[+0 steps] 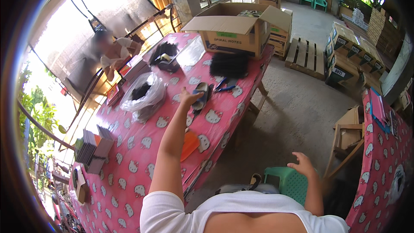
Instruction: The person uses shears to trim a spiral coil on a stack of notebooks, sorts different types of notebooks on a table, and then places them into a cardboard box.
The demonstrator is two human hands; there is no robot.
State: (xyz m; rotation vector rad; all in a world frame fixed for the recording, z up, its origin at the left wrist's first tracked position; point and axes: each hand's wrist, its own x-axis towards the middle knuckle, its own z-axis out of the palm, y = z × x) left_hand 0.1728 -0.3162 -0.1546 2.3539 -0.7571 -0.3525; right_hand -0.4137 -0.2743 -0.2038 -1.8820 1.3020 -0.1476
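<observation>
My left hand [190,98] reaches over the pink table, its fingers spread at the near side of a grey-blue object [201,96] that looks like a tape dispenser. Fingertips overlap its edge; whether they touch it I cannot tell. Just right of it lie pliers with blue handles [227,88]. Behind these is a bundle of black spiral coils [228,65]. A clear plastic bag [156,93] with black coils inside stands to the left. Beneath my left forearm an orange sheet [189,145] is partly hidden. Low at my right side, my right hand [303,165] hangs open and holds nothing.
An open cardboard box [230,39] stands at the table's far end. Notebooks [92,151] are stacked at the left edge. Another person [113,51] sits across the table. A green stool [293,185] is beside me. A wooden pallet [305,57] and cartons [343,75] lie beyond.
</observation>
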